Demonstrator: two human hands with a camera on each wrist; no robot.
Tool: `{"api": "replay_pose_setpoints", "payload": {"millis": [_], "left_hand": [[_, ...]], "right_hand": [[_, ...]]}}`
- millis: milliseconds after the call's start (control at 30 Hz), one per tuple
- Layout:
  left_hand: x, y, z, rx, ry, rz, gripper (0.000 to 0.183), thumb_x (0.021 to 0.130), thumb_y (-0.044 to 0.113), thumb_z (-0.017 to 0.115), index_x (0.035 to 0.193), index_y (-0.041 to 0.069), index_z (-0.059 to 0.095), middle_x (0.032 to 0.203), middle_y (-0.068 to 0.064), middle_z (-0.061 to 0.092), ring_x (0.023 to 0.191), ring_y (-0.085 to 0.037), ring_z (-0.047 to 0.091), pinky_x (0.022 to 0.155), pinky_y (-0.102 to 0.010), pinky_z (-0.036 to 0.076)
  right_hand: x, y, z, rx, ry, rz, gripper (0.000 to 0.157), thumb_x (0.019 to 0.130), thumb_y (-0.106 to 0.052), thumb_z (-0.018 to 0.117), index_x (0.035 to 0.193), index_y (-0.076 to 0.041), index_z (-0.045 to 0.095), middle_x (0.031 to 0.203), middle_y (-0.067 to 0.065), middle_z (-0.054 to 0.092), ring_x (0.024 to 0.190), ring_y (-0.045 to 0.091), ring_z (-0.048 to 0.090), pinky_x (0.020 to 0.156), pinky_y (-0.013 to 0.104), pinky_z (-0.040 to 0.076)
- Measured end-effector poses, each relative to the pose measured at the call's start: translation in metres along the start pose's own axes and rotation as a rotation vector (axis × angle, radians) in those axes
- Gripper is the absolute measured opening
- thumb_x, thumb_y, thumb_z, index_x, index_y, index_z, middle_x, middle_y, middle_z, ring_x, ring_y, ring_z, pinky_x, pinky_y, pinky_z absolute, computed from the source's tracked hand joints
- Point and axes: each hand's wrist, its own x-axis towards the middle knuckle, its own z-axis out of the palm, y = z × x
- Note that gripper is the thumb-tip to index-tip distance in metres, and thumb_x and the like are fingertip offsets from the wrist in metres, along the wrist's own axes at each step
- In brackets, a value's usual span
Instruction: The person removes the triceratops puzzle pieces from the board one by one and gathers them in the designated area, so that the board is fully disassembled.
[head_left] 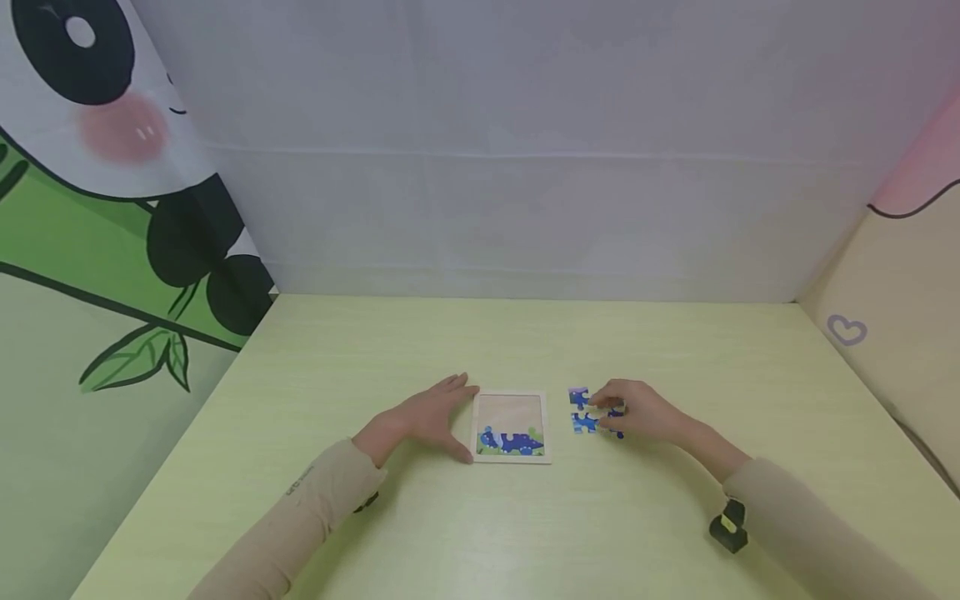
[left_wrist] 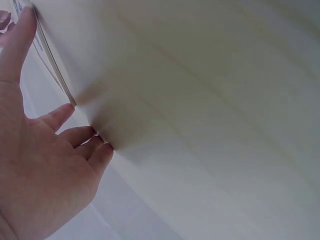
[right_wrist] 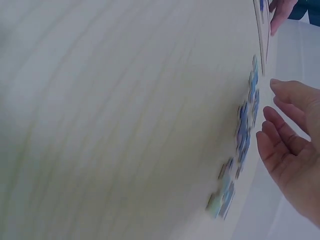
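Note:
A square jigsaw puzzle tray [head_left: 510,410] with a pale rim lies flat on the table. Blue and green pieces [head_left: 517,443] fill its lower part, while the upper part shows bare backing. My left hand [head_left: 431,414] is spread along the tray's left side, its thumb at the near corner and index finger at the far corner. To the right of the tray, loose blue puzzle pieces [head_left: 585,423] lie close together. Over them hovers my right hand [head_left: 647,410], partly hiding them. In the right wrist view, thumb and fingers stand apart, just off the pieces [right_wrist: 242,122].
The pale wooden table [head_left: 450,533] extends around the tray and pieces. A white cloth wall [head_left: 525,217] closes off its back edge. Printed panels stand at both sides, with a cartoon animal [head_left: 127,133] on the left one. Dark wrist cameras [head_left: 729,525] sit under the sleeves.

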Motion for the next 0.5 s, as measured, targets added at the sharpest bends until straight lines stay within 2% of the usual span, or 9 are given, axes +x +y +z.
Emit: {"api": "replay_pose_setpoints", "payload": {"millis": [267,500], "left_hand": [[-0.001,0.001,0.000,-0.005,-0.001,-0.003,0.105,0.060,0.051,0.078,0.142,0.010,0.028,0.150,-0.014,0.014,0.138,-0.028,0.008,0.110,-0.045,0.016],[0.000,0.001,0.001,-0.001,0.001,-0.010,0.104,0.061,0.052,0.077,0.143,0.011,0.028,0.151,-0.013,0.014,0.139,-0.027,0.008,0.110,-0.046,0.017]], "right_hand": [[0.030,-0.032,0.029,0.056,-0.039,-0.039,0.029,0.080,-0.013,0.068,0.105,-0.001,0.064,0.096,0.004,0.063,0.085,0.016,0.055,0.071,0.025,0.048],[0.053,-0.056,0.053,0.115,-0.081,-0.016,0.029,0.080,-0.014,0.069,0.107,-0.004,0.064,0.095,0.000,0.062,0.082,0.012,0.052,0.073,0.027,0.047]]}}
